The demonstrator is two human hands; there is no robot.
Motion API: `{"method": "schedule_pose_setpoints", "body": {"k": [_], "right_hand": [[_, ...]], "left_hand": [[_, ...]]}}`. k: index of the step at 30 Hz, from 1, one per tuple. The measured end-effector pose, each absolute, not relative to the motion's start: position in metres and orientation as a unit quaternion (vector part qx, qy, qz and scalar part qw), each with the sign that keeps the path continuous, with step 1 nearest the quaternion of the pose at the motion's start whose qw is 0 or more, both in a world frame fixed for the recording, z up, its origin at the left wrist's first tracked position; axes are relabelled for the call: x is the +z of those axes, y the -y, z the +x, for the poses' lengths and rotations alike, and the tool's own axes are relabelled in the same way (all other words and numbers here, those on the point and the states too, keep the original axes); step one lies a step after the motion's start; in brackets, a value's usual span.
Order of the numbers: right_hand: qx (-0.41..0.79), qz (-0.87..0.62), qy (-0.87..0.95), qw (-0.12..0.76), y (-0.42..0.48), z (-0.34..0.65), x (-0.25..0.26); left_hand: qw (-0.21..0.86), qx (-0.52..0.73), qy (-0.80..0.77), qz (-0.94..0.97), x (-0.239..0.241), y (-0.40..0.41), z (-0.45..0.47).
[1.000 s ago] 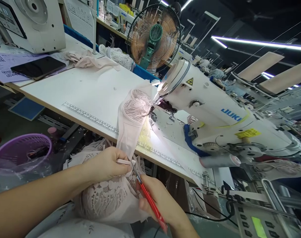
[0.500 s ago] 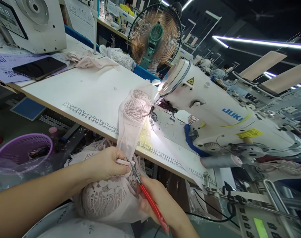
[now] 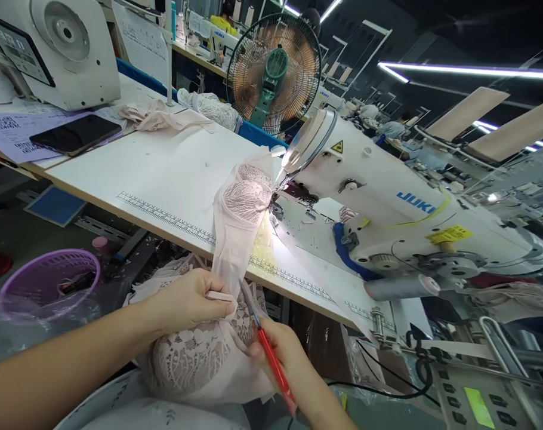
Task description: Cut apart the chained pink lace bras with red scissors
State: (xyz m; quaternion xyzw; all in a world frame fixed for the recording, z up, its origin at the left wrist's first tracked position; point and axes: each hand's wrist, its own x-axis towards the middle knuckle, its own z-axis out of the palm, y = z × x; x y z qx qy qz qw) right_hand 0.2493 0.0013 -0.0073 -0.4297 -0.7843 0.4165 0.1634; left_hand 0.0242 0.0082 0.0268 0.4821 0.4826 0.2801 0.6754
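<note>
Two hands are observed below the table (image 3: 164, 173) edge. A strap (image 3: 220, 295) is pinched by the left hand (image 3: 188, 298) fingers; scissors (image 3: 268, 351), blades beside it, are clasped in the right hand (image 3: 298, 370).

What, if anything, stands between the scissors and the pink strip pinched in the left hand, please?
Nothing visible: the scissors in the right hand point their blades right beside the pink strip in the left hand.
</note>
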Motion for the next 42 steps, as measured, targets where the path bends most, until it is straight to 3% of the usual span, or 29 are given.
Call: {"method": "schedule_pose_setpoints", "body": {"k": [5,12,22,32,42], "right_hand": [[0.400,-0.398,0.787,0.250,0.003,0.243,0.010],[0.314,-0.348,0.847,0.250,0.010,0.223,0.010],[0.266,-0.374,0.880,0.125,-0.020,0.246,0.031],[0.242,-0.364,0.893,0.111,-0.021,0.253,0.037],[0.305,-0.403,0.861,0.053,-0.018,0.252,0.037]], "left_hand": [[0.625,0.322,-0.471,0.534,0.028,-0.002,0.014],[0.581,0.332,-0.509,0.541,0.027,0.009,0.004],[0.576,0.319,-0.499,0.563,0.033,0.017,0.000],[0.544,0.297,-0.477,0.623,0.036,0.012,0.002],[0.538,0.303,-0.462,0.637,0.037,0.011,0.001]]}}
